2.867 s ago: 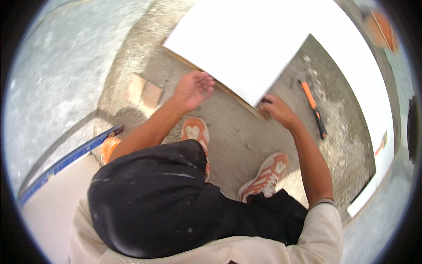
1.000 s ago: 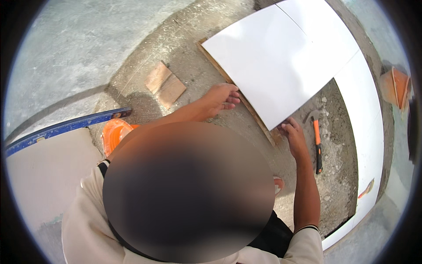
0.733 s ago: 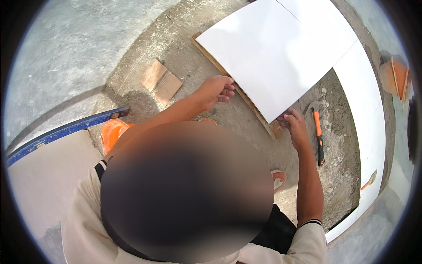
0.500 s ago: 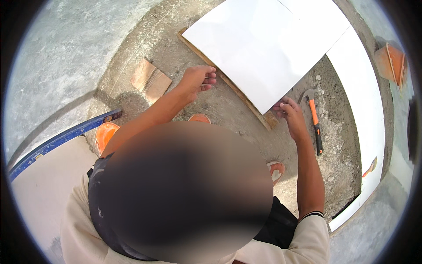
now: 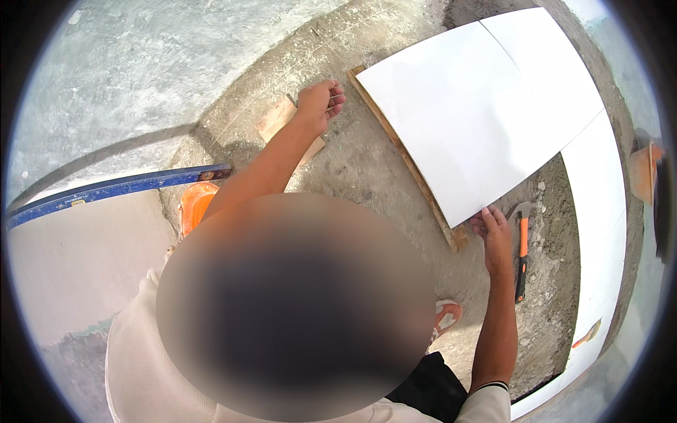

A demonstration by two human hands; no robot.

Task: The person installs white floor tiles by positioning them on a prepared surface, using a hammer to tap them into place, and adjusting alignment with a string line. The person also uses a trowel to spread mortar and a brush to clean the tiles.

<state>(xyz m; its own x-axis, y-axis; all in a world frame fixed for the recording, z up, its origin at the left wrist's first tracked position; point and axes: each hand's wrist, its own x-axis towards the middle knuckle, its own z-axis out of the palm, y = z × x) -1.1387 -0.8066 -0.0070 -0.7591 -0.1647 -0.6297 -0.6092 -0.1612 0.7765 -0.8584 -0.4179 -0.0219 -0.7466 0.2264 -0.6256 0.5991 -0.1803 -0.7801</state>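
Note:
My left hand hangs over the rough floor, left of a large white tile and apart from it. Its fingers are loosely curled, and nothing shows in them. At the tile's near corner, my right hand has its thumb on the edge and its fingers curled at the side, partly hidden. A wooden strip runs along the tile's left edge. Just right of my right hand lies a claw hammer with an orange and black handle.
A blue level lies at the left, with an orange object beside it. Behind my left forearm is a tan board piece. White tiles line the right side, with a small orange-handled tool on them.
The view has shifted, so the tile and hammer appear lower and further right. My left hand has drawn away from the tile's edge; my right hand stays at the near corner.

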